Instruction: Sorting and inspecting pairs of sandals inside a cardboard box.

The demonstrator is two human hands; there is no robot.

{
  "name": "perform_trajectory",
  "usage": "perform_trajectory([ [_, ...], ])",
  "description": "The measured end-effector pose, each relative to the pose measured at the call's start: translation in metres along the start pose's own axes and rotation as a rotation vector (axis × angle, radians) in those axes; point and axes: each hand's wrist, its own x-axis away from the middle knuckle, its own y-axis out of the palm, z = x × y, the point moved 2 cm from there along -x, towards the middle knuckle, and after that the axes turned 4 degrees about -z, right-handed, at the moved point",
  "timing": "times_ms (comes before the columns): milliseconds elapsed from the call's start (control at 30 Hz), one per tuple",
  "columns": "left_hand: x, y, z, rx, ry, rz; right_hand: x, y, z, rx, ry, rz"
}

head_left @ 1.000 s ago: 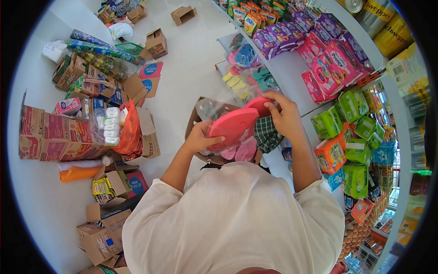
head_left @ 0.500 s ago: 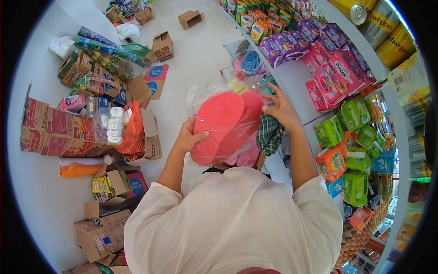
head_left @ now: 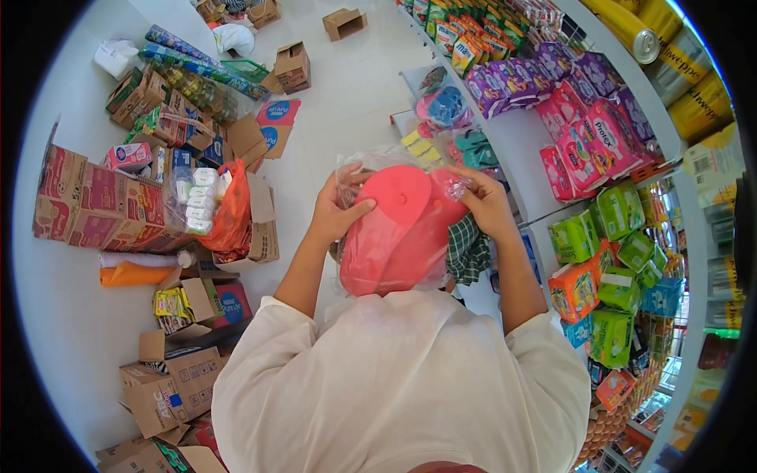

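Observation:
A clear plastic bag of red round plastic pieces (head_left: pixel 398 232) is held up in front of my chest. My left hand (head_left: pixel 337 211) grips the bag's left side, thumb across the red plastic. My right hand (head_left: pixel 482 203) pinches the crinkled top of the bag at its upper right. Just beneath my right hand a green checked cloth (head_left: pixel 467 251) hangs. Past the bag, on the low white shelf (head_left: pixel 516 146), lie more bagged plastic pieces in blue (head_left: pixel 446 106) and teal (head_left: pixel 475 148).
Shelves on the right carry purple (head_left: pixel 512 79), pink (head_left: pixel 587 138) and green packs (head_left: pixel 623 236). Cardboard boxes (head_left: pixel 95 201), an orange bag (head_left: pixel 230 209) and open cartons (head_left: pixel 169 378) crowd the white floor on the left. Small boxes (head_left: pixel 293 65) lie farther off.
The red bag has come up from low by the shelf and closer to my chest. Both hands have shifted to its upper part, the right now pinching the top.

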Motion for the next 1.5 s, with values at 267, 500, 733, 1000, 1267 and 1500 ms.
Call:
perform_trajectory([
  [267, -0.001, -0.001, 0.006, -0.019, -0.042, -0.05, 0.021, -0.004, 0.01, 0.199, -0.025, 0.045],
  [500, -0.007, -0.01, -0.021, -0.079, 0.032, -0.106, 0.024, -0.006, 0.017, 0.119, 0.092, 0.001],
  [733, 0.008, -0.004, -0.032, 0.082, -0.03, -0.08, 0.035, -0.014, 0.039, 0.074, 0.14, 0.023],
  [1000, 0.007, -0.014, -0.034, 0.113, -0.197, -0.246, 0.035, -0.013, 0.031, 0.045, 0.144, 0.005],
  [1267, 0.0, 0.014, -0.025, -0.242, -0.172, -0.053, 0.035, 0.0, 0.012, 0.071, 0.168, 0.031],
  [1500, -0.034, 0.007, 0.017, -0.531, -0.357, -0.514, 0.029, 0.007, -0.008, 0.01, 0.118, -0.073],
])
